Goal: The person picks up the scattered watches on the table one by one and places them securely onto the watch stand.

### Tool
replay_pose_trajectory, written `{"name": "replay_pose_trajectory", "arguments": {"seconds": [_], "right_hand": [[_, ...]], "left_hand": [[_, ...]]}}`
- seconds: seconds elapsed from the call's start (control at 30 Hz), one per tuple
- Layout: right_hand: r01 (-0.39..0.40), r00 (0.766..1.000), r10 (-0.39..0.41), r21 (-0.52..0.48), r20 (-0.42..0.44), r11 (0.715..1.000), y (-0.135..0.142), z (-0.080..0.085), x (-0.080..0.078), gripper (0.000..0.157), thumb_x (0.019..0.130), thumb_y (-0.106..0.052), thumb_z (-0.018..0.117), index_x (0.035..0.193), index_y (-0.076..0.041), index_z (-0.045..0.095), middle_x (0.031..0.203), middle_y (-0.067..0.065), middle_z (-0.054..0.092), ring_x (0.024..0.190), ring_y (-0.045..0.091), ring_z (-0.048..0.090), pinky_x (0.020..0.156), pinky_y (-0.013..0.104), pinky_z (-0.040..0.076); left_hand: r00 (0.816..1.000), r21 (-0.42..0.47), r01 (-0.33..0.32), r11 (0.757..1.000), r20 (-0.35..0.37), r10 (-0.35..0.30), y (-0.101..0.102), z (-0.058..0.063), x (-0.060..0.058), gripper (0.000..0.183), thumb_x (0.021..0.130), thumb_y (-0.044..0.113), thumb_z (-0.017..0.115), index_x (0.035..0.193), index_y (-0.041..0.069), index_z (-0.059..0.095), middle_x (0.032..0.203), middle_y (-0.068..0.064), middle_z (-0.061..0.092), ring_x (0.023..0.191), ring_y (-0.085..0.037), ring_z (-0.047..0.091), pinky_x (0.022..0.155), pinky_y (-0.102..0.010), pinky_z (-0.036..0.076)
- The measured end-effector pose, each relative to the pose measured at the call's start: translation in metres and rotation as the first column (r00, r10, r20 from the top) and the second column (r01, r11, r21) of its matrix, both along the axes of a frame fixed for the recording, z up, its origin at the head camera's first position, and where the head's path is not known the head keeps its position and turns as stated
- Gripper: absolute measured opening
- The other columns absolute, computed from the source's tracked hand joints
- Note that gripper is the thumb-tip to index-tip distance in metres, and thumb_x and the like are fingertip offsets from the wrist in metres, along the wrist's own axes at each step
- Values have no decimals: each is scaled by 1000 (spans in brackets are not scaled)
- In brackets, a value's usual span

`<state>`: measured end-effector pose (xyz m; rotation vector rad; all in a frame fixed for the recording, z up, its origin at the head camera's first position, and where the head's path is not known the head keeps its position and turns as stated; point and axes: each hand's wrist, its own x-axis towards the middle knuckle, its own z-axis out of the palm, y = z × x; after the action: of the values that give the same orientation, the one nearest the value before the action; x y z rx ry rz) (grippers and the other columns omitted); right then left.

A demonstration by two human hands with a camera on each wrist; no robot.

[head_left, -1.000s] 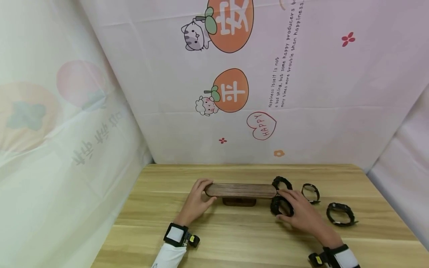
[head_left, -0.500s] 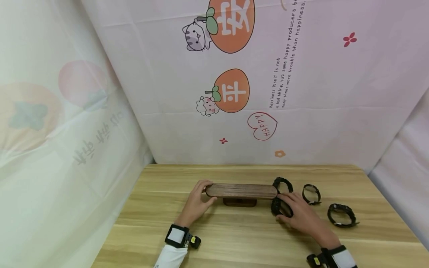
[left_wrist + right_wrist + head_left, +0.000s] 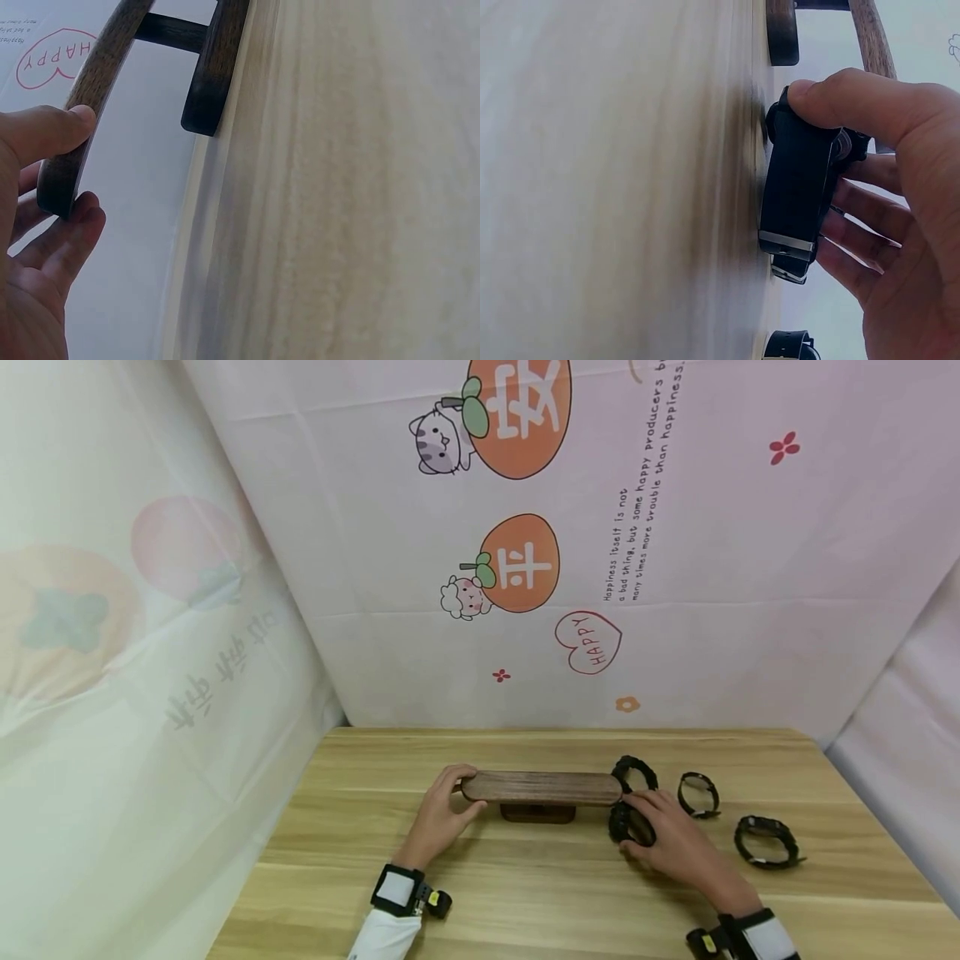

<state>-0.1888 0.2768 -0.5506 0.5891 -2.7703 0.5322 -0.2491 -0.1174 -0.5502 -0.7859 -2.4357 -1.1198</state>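
A dark wooden watch stand [image 3: 543,787], a rounded bar raised on a short foot, stands on the table. My left hand [image 3: 438,818] grips its left end; in the left wrist view the thumb lies on the near side of the bar [image 3: 112,67] and the fingers are beyond it. My right hand [image 3: 671,839] pinches a black wristwatch [image 3: 621,825] beside the stand's right end. In the right wrist view my thumb presses the watch's dark strap [image 3: 799,180], with a metal buckle lower down. My palm and fingers partly hide that watch's case.
Behind the stand's right end lies another black watch [image 3: 637,768]. To the right are a thinner black watch [image 3: 697,795] and a chunky one [image 3: 767,842]. A printed white cloth [image 3: 420,660] hangs behind the wooden table [image 3: 480,902].
My right hand and the watch in it have shifted very slightly. My left hand keeps its grip on the stand.
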Motion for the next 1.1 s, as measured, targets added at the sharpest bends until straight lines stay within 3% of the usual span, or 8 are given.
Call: {"name": "replay_pose_trajectory", "arguments": {"seconds": [0.6, 0.87, 1.1], "right_hand": [[13, 1000, -14, -48, -24, 999, 4, 3, 2, 74, 74, -38, 81, 137, -13, 52, 132, 12, 51, 120, 33, 45, 88, 58, 49], [6, 993, -13, -64, -121, 998, 8, 6, 1, 75, 71, -31, 84, 136, -8, 52, 131, 16, 50, 117, 35, 47, 82, 57, 51], [7, 990, -16, -68, -141, 998, 13, 9, -1, 75, 70, -29, 83, 134, -8, 52, 131, 15, 49, 117, 34, 47, 82, 54, 52]], "left_hand": [[1000, 18, 5, 1000, -11, -5, -2, -2, 2, 54, 83, 25, 76, 132, 16, 54, 133, 6, 51, 120, -9, 49, 99, -28, 48], [1000, 24, 4, 1000, 10, -4, -2, -1, 1, 55, 83, 26, 76, 132, 17, 53, 133, 9, 50, 120, -7, 49, 100, -26, 46], [1000, 14, 9, 1000, 11, -9, -2, -1, -1, 53, 84, 28, 75, 132, 20, 53, 134, 10, 50, 120, -6, 48, 100, -25, 46]]}}
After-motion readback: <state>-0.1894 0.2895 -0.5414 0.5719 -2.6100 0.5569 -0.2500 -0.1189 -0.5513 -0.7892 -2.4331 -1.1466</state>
